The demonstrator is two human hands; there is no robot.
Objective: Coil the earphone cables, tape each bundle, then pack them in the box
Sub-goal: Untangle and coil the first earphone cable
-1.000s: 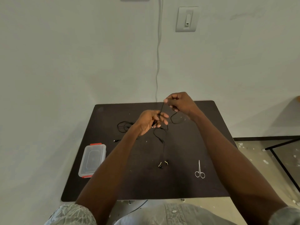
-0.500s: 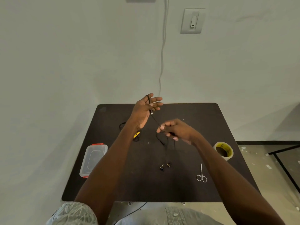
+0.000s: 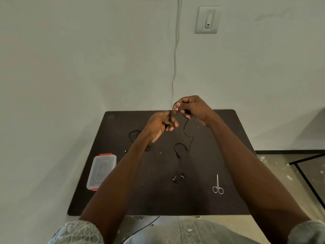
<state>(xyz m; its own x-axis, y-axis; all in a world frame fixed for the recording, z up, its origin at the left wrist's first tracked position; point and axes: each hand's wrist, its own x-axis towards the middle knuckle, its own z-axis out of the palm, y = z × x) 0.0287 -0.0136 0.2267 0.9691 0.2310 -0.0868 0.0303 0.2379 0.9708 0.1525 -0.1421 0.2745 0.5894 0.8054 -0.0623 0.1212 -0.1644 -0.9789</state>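
A: Progress? The left hand [image 3: 162, 123] has turns of the thin black earphone cable [image 3: 188, 136] wound round its fingers; the right hand [image 3: 190, 107] pinches the strand just above, feeding another loop

B: Early, by the look of it. Much of that cable trails loose down to the dark matte surface [image 3: 219, 155], earbuds [image 3: 178, 178] lying near the front

A: A second black cable [image 3: 134, 135] lies uncoiled behind the left forearm. No taped bundle visible

B: The clear plastic box with red clips [image 3: 101, 170] sits lidded at the left edge, seemingly nothing packed. Small silver scissors [image 3: 217, 185] lie untouched at right. No tape roll in view; taping and packing remain
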